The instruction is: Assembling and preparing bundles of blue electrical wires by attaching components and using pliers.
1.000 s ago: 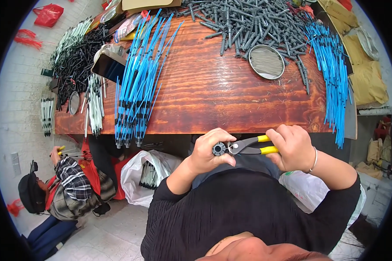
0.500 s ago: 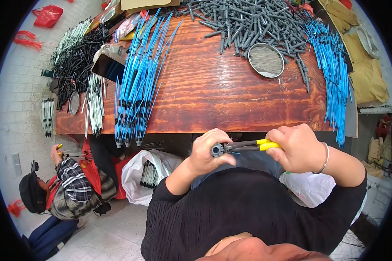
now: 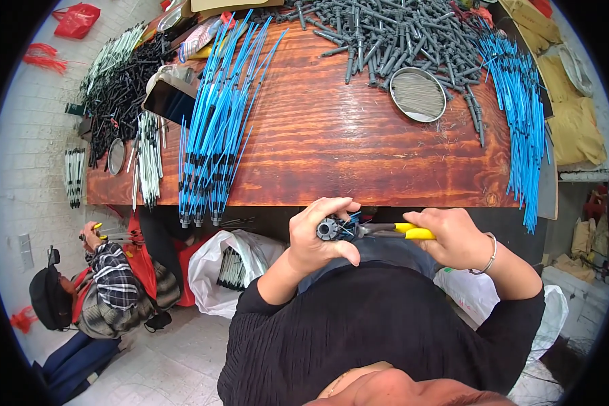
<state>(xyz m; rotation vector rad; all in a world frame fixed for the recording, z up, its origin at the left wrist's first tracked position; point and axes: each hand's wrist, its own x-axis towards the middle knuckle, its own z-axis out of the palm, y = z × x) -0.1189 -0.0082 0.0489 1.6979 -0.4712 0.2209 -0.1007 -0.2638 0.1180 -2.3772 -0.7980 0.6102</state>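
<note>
My left hand [image 3: 307, 245] is wrapped round a dark grey tubular part with a notched round end [image 3: 323, 234]. Thin blue strips [image 3: 351, 220] show at its far side, between thumb and fingers. My right hand [image 3: 452, 235] grips the yellow handles of a pair of pliers [image 3: 418, 233]. The plier jaws point left and meet the part by my left hand; what they pinch is too small to make out. Both hands are just in front of the table's near edge.
The wooden table [image 3: 304, 162] bears a heap of grey plastic parts [image 3: 392, 40], a round tin of thin pins [image 3: 419, 101], blue strip bundles [image 3: 213, 135] and a leaning phone [image 3: 171, 101]. A white sack [image 3: 206, 277] stands below. At left, a co-worker [image 3: 125, 284] holds yellow-handled pliers.
My right hand and the pliers have shifted slightly left and down. My left hand has turned the grey part, its fingers have lifted, and more blue strips show.
</note>
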